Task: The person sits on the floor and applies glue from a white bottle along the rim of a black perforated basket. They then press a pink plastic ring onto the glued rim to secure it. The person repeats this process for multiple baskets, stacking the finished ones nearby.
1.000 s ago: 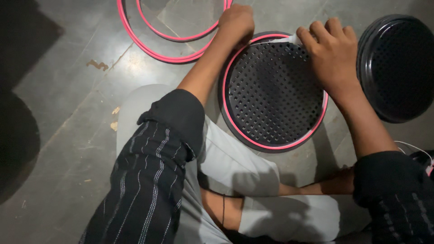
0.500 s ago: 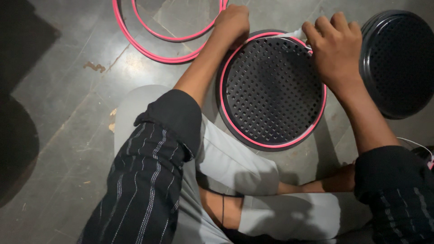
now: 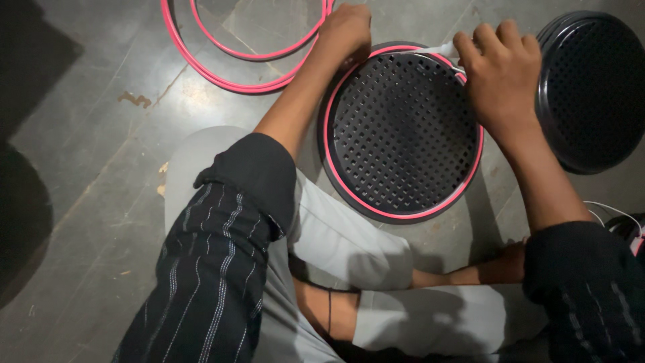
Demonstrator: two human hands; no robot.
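A round black perforated grille [image 3: 402,134] with a pink ring around its rim lies flat on the grey floor in front of my crossed legs. My left hand [image 3: 346,30] presses down on the grille's far left rim, fingers closed over the edge. My right hand [image 3: 500,77] rests on the far right rim and pinches a small white strip [image 3: 440,50] that lies along the pink ring.
A stack of similar black perforated grilles [image 3: 594,87] stands at the right. Loose pink rings [image 3: 235,64] lie on the floor at the top left. A white cable [image 3: 615,212] runs by my right elbow. My knees [image 3: 322,242] fill the near foreground.
Both hands have shifted slightly along the far rim of the grille. The view has drifted a little; the grille stays in place.
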